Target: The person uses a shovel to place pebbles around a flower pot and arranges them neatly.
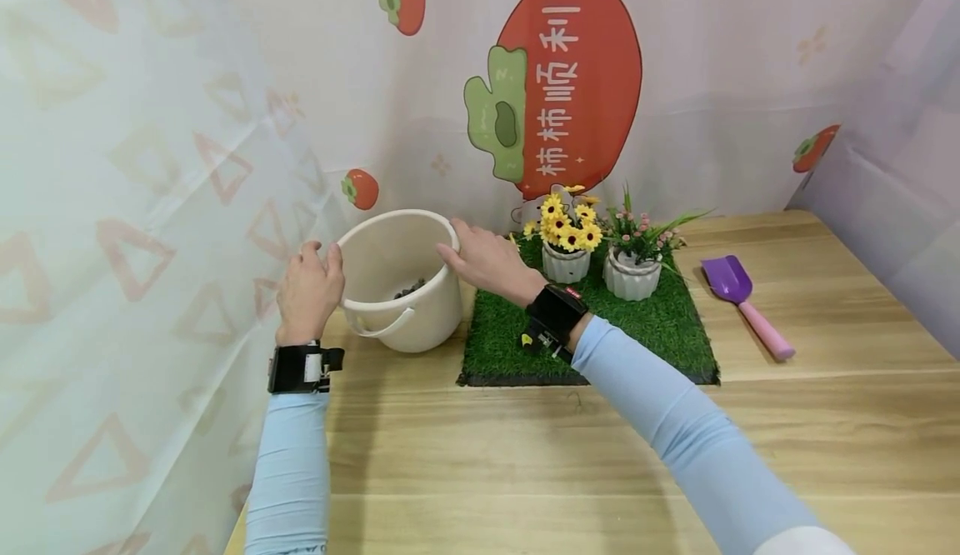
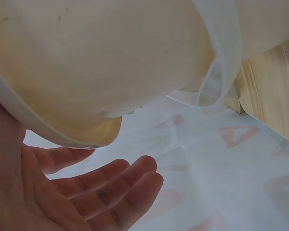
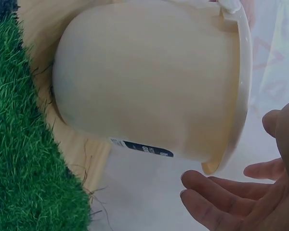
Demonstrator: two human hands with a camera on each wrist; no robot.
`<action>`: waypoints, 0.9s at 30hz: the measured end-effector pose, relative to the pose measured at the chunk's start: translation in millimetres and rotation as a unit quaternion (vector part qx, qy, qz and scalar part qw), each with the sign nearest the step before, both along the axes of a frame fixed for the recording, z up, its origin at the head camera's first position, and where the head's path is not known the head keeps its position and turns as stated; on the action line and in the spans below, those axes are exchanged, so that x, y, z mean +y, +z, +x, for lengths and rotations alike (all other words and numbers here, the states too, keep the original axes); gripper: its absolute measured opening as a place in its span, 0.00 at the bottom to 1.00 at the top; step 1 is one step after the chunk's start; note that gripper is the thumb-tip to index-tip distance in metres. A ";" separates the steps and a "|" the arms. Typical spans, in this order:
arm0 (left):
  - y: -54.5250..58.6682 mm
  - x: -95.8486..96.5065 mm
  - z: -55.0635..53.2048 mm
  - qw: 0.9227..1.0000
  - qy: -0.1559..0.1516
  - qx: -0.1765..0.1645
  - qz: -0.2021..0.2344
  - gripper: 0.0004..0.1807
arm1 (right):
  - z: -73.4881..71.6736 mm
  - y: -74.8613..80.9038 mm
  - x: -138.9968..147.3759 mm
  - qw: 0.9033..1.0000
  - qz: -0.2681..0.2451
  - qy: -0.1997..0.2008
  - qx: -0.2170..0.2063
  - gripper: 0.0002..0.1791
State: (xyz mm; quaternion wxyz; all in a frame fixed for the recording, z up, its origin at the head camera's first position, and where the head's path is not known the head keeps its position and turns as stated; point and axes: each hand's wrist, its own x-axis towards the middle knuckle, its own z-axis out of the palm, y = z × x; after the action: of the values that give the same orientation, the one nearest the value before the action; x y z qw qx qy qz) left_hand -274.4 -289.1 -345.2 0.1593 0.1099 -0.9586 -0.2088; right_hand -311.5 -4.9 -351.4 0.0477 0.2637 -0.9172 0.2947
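Observation:
A cream plastic bucket (image 1: 427, 322) stands upright on the wooden table, its white handle (image 1: 382, 327) hanging down at the front. Small dark pieces (image 1: 408, 289) lie at its bottom; their kind is unclear. My left hand (image 1: 309, 292) is beside the left rim, its fingers loosely bent below the rim in the left wrist view; whether the thumb touches is hidden. On the other side, my right hand (image 1: 491, 265) reaches to the right rim. The right wrist view shows the fingers (image 3: 226, 197) spread and slightly apart from the bucket.
Right of the bucket lies a green turf mat (image 1: 592, 334) bearing a pot of yellow flowers (image 1: 566, 263) and a pot of pink flowers (image 1: 632, 276). A purple scoop with a pink handle (image 1: 765, 330) lies farther right. Printed cloth (image 1: 420, 105) hangs behind and at the left.

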 end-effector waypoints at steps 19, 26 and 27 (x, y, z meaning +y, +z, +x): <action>4.2 8.7 -4.7 0.999 0.011 0.010 -0.041 0.31 | -4.9 -17.3 -10.6 0.998 -0.059 -0.015 -0.032 0.31; 0.9 10.4 -3.7 0.998 0.010 -0.004 -0.055 0.26 | -6.7 -18.4 -13.8 0.996 -0.072 -0.033 -0.038 0.32; 0.8 10.6 -3.9 0.998 0.010 -0.009 -0.056 0.26 | -7.0 -18.1 -13.9 0.996 -0.073 -0.036 -0.041 0.32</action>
State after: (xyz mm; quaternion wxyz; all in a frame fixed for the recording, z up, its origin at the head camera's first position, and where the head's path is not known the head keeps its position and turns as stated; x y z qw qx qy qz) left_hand -278.3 -278.6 -344.4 0.1584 0.1127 -0.9691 -0.1518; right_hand -318.5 -18.8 -369.5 0.0401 0.2142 -0.9031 0.3699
